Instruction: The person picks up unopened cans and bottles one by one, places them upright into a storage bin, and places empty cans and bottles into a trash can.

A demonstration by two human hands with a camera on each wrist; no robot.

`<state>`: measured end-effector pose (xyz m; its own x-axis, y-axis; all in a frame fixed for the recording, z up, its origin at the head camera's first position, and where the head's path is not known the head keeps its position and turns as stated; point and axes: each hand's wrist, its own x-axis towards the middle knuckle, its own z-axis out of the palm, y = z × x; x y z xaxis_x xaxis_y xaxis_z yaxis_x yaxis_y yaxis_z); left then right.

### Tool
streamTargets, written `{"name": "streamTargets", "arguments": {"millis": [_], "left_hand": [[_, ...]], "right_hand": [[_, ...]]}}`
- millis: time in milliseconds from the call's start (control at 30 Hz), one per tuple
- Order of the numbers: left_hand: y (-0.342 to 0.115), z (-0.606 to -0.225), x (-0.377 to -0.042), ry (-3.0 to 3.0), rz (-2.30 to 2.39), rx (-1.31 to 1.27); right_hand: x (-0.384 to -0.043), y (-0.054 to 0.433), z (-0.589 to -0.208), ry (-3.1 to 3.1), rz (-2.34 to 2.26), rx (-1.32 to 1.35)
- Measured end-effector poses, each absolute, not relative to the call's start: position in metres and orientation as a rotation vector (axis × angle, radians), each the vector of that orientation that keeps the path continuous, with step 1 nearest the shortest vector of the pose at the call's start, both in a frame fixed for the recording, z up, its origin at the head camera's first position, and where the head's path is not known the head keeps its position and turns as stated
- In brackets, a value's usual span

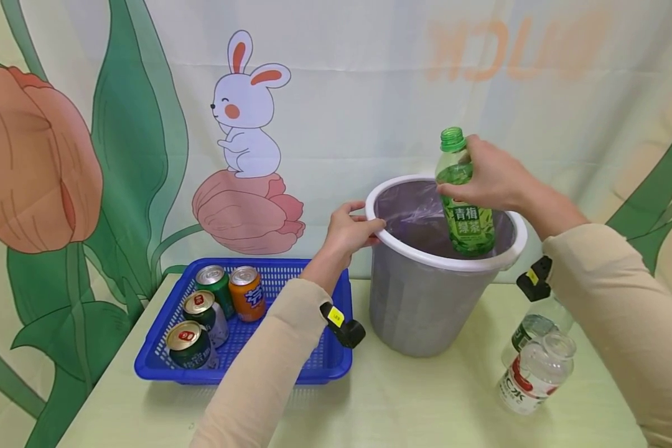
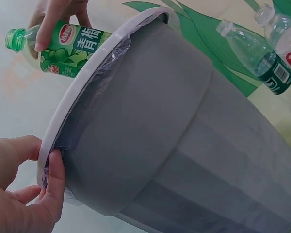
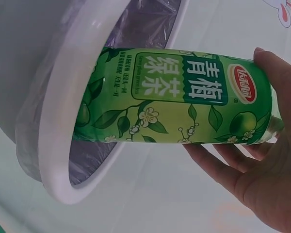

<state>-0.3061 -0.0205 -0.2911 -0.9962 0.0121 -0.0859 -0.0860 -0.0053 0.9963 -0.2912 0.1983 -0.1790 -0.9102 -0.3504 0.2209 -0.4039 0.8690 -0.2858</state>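
Observation:
My right hand grips a capless green tea bottle by its upper part. The bottle is nearly upright, its base below the rim inside the grey trash can. In the right wrist view the bottle's label faces the camera and its bottom end passes through the white rim. With thumb and fingers, my left hand pinches the can's white rim on its left side. A thin plastic liner is tucked under that rim.
Left of the can, a blue basket holds several drink cans, among them an orange can. On the table at right stand a clear bottle with a red-and-white label and a clear bottle with a green label. A printed curtain hangs behind.

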Motion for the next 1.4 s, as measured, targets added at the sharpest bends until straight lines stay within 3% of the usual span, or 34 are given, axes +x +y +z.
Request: {"name": "streamTargets", "arguments": {"millis": [1400], "left_hand": [[-0.020,-0.289,-0.305,2.162,2.167,-0.087]], "right_hand": [[-0.292,0.203,-0.203,-2.961,0.465,0.757]]}}
